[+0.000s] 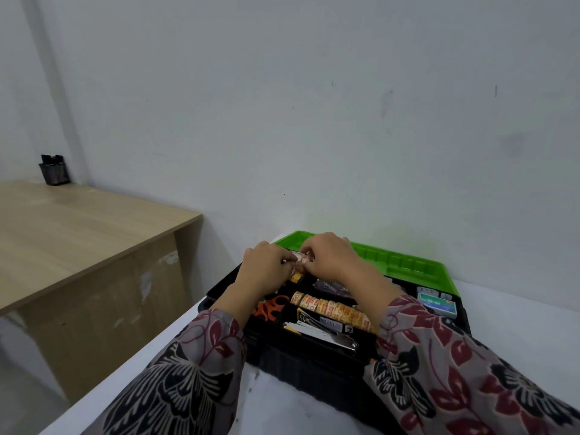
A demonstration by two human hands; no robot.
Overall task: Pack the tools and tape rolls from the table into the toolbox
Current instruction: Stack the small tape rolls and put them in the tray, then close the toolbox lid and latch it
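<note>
An open black toolbox [317,359] with a green lid [408,262] stands on the white table [282,409]. Both hands are over its far left compartment, and together they pinch a small tape roll [300,257] with pink print. My left hand [266,265] holds the roll's left side. My right hand [332,259] holds its right side. In the tray lie a row of several tape rolls [332,309], orange-handled scissors [272,306], a metal stapler [323,332] and small boxes of staples [437,304].
A wooden desk [78,227] stands to the left with a black mesh pen holder [54,173] at its back corner. A gap separates it from the white table. A plain wall rises right behind the toolbox.
</note>
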